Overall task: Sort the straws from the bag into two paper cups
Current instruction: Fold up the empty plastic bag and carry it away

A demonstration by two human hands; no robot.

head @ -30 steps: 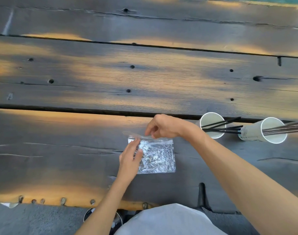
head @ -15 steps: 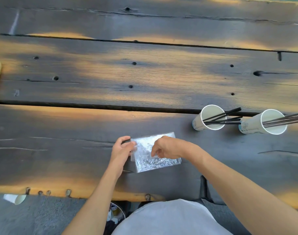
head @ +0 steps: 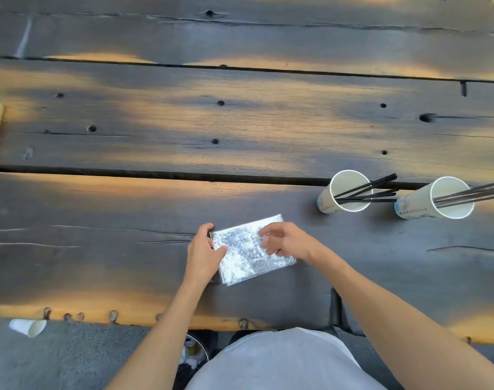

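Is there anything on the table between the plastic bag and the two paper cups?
Nothing visible: only bare table lies between the bag and the nearer cup, with the second cup beside it.

Bench (head: 155, 209): dark grey-brown planks, worn to amber-orange in patches, with black knot holes. Bag (head: 247, 253): clear, crinkled, glinting silver-white. Two paper cups (head: 328, 204) (head: 414, 205): white with small bluish print (illegible). Straws (head: 366, 192) (head: 470, 194): black in the left cup, dark grey in the right.
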